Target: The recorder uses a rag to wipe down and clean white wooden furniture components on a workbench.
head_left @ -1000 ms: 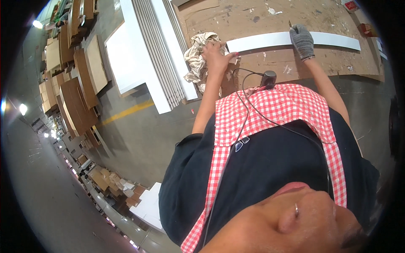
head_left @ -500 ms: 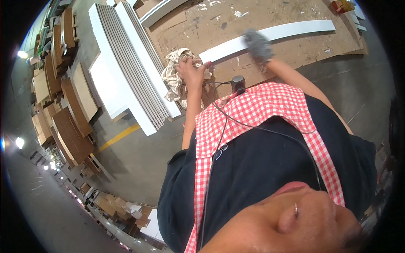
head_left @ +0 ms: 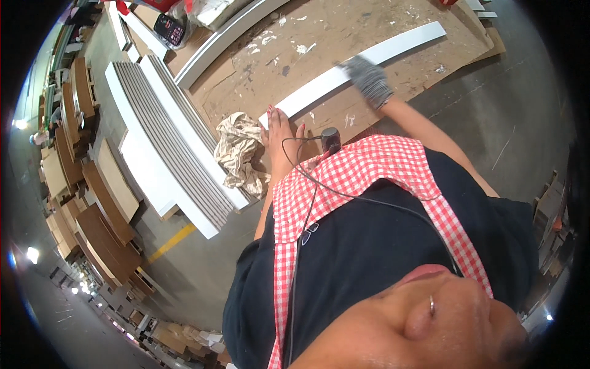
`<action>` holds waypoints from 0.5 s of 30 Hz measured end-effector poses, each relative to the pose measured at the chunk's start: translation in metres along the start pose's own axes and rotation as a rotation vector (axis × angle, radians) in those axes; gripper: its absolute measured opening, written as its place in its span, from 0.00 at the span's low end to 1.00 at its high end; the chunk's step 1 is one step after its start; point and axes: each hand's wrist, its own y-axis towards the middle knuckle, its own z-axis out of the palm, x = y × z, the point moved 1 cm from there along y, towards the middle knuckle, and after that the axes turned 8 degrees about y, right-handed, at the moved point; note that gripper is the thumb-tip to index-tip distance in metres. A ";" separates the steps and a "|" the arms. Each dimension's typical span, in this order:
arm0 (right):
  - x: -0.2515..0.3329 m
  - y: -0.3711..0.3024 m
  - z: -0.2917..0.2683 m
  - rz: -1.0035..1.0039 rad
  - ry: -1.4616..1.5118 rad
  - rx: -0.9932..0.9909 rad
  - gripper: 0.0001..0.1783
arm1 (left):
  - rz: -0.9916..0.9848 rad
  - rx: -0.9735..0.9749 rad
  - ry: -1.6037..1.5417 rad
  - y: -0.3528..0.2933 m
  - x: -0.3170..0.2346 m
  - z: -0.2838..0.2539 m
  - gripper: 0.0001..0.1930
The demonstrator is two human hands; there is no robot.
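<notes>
A long white strip of board (head_left: pixel 307 94) lies on the brown cardboard (head_left: pixel 381 18) covering the work surface. My bare left hand (head_left: pixel 279 132) rests on the strip's left end, fingers stretched out flat. On my right hand (head_left: pixel 369 81) is a grey knit glove; it lies over the middle of the strip, its fingers extended across the white face and slightly blurred at the tips. Whether anything thin is under the glove is hidden. Beside my left hand sits a crumpled cream cloth (head_left: pixel 238 150), which the hand is not holding.
A stack of white strips (head_left: pixel 157 138) stands to the left. Another long white piece (head_left: pixel 221 46) lies farther back, near a dark phone-like device (head_left: pixel 169 29). A black cable (head_left: pixel 381 203) hangs across my checked apron. Pallets of brown boards (head_left: pixel 107 240) stand far left.
My left hand has come off the cream cloth and now lies on the strip's end. The gloved right hand has slid left along the strip. The whole view has shifted.
</notes>
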 end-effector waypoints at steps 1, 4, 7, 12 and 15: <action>-0.022 0.022 0.045 -0.159 -0.176 -0.029 0.16 | -0.092 -0.003 0.057 -0.015 0.017 0.003 0.36; -0.207 0.016 -0.043 0.238 -0.163 -0.209 0.16 | -0.019 0.018 0.061 -0.003 -0.003 -0.008 0.36; -0.343 -0.003 -0.091 0.398 0.130 -0.512 0.15 | 0.051 -0.001 0.045 0.006 -0.016 -0.010 0.35; -0.182 0.006 -0.074 0.042 0.087 -0.262 0.13 | -0.026 0.083 0.113 0.000 -0.008 -0.019 0.34; -0.263 -0.003 -0.068 -0.014 -0.444 -0.349 0.13 | 0.003 0.055 0.110 0.004 -0.017 -0.018 0.34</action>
